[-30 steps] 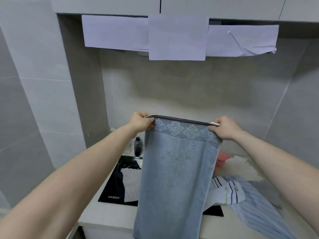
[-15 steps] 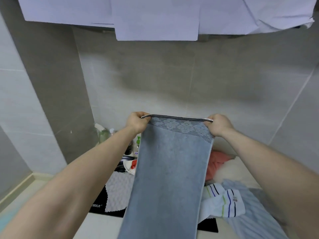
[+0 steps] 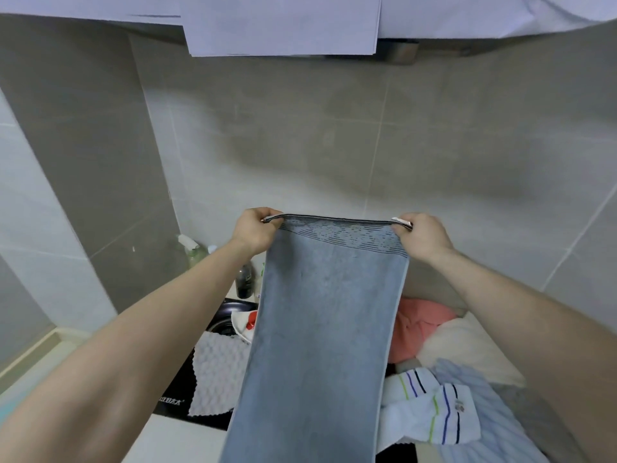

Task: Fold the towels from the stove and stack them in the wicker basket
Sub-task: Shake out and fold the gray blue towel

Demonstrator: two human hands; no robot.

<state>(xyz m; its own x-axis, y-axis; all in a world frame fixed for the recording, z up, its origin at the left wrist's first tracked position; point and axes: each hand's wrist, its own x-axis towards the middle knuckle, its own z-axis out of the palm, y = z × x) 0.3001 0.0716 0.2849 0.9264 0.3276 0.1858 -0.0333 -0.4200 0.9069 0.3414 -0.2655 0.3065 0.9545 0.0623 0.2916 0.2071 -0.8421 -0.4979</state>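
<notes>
Both hands kept their pinch on the blue towel's [image 3: 320,329] top corners, left hand [image 3: 254,230] & right hand [image 3: 421,236], no regrip. Over the last sec the towel swung up and out over the stove [image 3: 173,401], hanging full length. Looked like the first fold was coming. Other towels [image 3: 430,409] lay piled at right; basket not in view.
</notes>
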